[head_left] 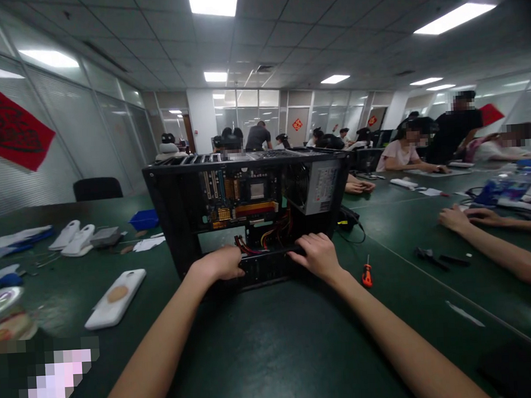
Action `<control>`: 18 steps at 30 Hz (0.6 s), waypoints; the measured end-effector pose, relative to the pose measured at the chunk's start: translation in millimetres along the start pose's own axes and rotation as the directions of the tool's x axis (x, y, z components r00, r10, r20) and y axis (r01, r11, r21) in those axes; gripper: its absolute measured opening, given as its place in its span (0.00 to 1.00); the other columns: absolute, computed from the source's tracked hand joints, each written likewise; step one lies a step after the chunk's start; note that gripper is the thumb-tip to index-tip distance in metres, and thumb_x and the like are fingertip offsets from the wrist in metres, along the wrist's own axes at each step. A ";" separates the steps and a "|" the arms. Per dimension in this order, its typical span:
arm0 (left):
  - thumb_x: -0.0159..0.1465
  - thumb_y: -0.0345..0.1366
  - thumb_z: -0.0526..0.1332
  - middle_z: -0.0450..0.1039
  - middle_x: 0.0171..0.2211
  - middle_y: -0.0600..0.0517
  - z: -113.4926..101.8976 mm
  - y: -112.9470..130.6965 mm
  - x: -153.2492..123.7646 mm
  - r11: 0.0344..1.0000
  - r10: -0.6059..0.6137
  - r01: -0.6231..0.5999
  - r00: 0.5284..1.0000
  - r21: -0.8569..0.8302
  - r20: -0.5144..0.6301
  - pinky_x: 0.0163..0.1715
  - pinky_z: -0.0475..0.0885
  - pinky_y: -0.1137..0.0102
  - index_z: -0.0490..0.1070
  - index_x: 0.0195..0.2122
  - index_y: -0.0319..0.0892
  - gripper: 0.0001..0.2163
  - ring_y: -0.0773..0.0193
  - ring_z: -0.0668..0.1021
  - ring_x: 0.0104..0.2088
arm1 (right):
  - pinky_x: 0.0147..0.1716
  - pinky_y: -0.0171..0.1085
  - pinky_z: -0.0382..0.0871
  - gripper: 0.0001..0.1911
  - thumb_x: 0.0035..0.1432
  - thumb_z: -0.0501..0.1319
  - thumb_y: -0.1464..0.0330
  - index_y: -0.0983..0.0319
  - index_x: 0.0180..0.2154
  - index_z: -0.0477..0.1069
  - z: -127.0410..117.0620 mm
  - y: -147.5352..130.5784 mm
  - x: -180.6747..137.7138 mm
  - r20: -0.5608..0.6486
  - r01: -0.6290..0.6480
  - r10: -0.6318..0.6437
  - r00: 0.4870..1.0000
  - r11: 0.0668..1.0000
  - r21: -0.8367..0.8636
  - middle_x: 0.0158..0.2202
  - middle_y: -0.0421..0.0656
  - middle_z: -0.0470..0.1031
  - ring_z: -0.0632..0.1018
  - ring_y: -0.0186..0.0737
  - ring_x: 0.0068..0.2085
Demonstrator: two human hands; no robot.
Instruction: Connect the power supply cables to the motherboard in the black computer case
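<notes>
A black computer case (173,227) stands on the green table in front of me, its open side facing me. Inside it I see a motherboard (223,192), a silver power supply (325,187) at the upper right and loose red, yellow and black cables (271,237) lower down. My left hand (219,264) is closed over the lower front rail of the case, fingers partly hidden behind it. Gripping the same rail farther right is my right hand (317,254), thumb on the near side and fingers over the top.
An orange screwdriver (367,275) lies right of the case. On the left are a white phone-shaped object (116,299), a blue tray (144,219) and white slippers-like pieces (78,239). Another person's hands (457,220) rest at the right, near black parts (438,258).
</notes>
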State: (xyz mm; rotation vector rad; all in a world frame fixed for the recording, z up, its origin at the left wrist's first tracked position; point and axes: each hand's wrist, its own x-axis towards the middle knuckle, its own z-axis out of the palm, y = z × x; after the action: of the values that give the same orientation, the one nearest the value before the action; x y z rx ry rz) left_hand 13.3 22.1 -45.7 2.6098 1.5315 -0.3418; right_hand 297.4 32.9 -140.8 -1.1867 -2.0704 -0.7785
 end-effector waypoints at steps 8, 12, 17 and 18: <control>0.60 0.42 0.65 0.80 0.38 0.41 3.3 -6.7 3.9 0.998 0.041 -0.041 0.999 -0.039 -0.005 0.29 0.71 0.68 0.80 0.42 0.36 0.16 0.54 0.80 0.32 | 0.37 0.40 0.53 0.21 0.65 0.57 0.53 0.64 0.32 0.73 -6.3 -3.0 1.7 0.057 -0.019 0.020 0.998 1.000 -0.021 0.29 0.45 0.75 0.71 0.42 0.33; 0.59 0.50 0.63 0.80 0.36 0.43 8.1 -15.8 7.8 0.989 0.042 -0.045 0.999 -0.140 -0.022 0.27 0.70 0.68 0.80 0.41 0.37 0.20 0.54 0.79 0.31 | 0.38 0.41 0.54 0.23 0.66 0.55 0.52 0.64 0.34 0.75 -9.1 -3.5 2.2 0.104 -0.052 0.049 0.993 0.998 0.023 0.31 0.47 0.77 0.72 0.43 0.35; 0.60 0.55 0.60 0.80 0.36 0.44 5.7 -19.5 7.2 0.970 0.078 -0.072 0.997 -0.233 0.016 0.31 0.71 0.68 0.79 0.42 0.37 0.24 0.55 0.80 0.33 | 0.41 0.40 0.60 0.18 0.67 0.55 0.56 0.63 0.42 0.74 -19.8 -20.4 20.7 0.152 -0.166 0.133 0.979 0.959 0.229 0.40 0.48 0.78 0.74 0.45 0.41; 0.61 0.54 0.60 0.80 0.38 0.44 5.2 -19.7 6.8 0.962 0.095 -0.088 0.995 -0.257 0.014 0.34 0.72 0.68 0.78 0.45 0.37 0.24 0.54 0.80 0.35 | 0.43 0.40 0.61 0.17 0.67 0.55 0.57 0.63 0.43 0.74 -22.8 -26.7 29.5 0.158 -0.184 0.142 0.977 0.938 0.295 0.42 0.48 0.78 0.75 0.45 0.43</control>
State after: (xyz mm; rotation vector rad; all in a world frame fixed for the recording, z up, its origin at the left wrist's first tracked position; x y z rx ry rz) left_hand -1.4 36.6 -51.8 2.4532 1.3404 -0.1575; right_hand 266.9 20.1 -109.1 -1.2397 -2.0738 -0.2892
